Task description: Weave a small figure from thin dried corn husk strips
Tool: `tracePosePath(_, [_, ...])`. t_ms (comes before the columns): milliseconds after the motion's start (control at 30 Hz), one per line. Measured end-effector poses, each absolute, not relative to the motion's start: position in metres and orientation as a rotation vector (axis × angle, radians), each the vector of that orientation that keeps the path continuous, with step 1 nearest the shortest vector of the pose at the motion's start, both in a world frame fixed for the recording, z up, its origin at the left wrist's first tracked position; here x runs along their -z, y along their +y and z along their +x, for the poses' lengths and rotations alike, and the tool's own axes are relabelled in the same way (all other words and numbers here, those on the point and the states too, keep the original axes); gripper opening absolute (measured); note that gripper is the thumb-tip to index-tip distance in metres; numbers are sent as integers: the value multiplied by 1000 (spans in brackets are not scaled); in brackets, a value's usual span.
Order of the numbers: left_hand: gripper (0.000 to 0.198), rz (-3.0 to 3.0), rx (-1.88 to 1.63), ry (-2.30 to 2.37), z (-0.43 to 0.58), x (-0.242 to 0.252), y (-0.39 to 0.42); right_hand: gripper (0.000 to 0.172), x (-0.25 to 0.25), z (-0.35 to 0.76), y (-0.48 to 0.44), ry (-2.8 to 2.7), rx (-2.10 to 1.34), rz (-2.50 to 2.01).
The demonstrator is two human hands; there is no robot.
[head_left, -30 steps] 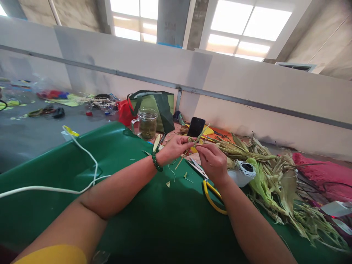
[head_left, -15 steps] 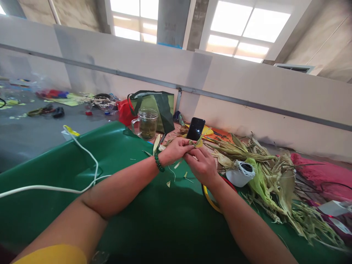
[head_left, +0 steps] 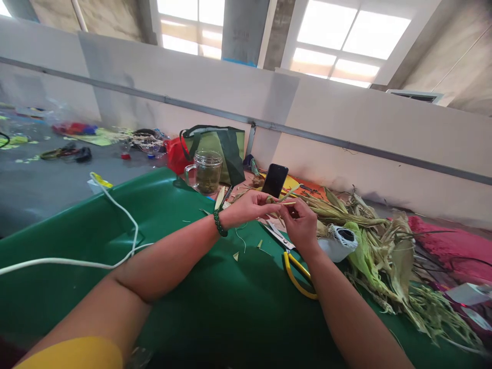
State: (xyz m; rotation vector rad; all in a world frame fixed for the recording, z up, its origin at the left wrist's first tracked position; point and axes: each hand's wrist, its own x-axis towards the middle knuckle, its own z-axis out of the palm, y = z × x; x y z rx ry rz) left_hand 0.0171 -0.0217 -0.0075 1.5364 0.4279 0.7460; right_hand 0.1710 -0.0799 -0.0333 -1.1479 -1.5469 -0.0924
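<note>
Nearest the lens, a yellow sleeve (head_left: 73, 353) at the lower left edge, and two bare forearms reaching forward over a green table cover (head_left: 215, 318). To the left, a white cable (head_left: 77, 264) looped across the cover. On the left wrist, a green bead bracelet (head_left: 218, 224).

Just past it, the left hand (head_left: 249, 205), fingers pressed together, pinching one end of a pale husk strip (head_left: 287, 203). Facing it, the right hand (head_left: 302, 223), thumb and fingertips closed on the same strip, held roughly level between the two hands and clear of the cover.

Beneath the right wrist, yellow-handled scissors (head_left: 298, 274) lying flat, blades toward the hands, small husk scraps (head_left: 235, 256) scattered nearby. Just right of the right hand, a white spool of twine (head_left: 340, 241) against a heap of dried and green corn husks (head_left: 388, 256) spread toward the right edge. Beyond the heap, a pink cloth (head_left: 453, 246).

Behind the hands, a phone (head_left: 274, 180) propped upright, screen dark. Left of it, a glass mug (head_left: 205, 171) with greenish contents, in front of a green bag (head_left: 223, 146), a red bag (head_left: 175, 154) beside it. Farther left, a grey surface littered with coloured odds and ends, too blurred to identify. At the back, a pale partition wall (head_left: 346, 118) with a metal rail, bright windows (head_left: 346, 36) above.
</note>
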Motion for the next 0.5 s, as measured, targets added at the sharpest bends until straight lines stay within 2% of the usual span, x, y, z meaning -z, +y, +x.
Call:
tracePosePath(133, [28, 1573, -765, 446, 16, 7, -20, 21, 31, 170, -82, -1544, -6, -1199])
tracePosePath(333, [13, 1452, -869, 591, 14, 1, -16, 26, 24, 178, -81, -1442, -568, -1056])
tracePosePath(500, [6, 1440, -931, 619, 14, -2, -16, 12, 21, 177, -84, -1662, -418, -978])
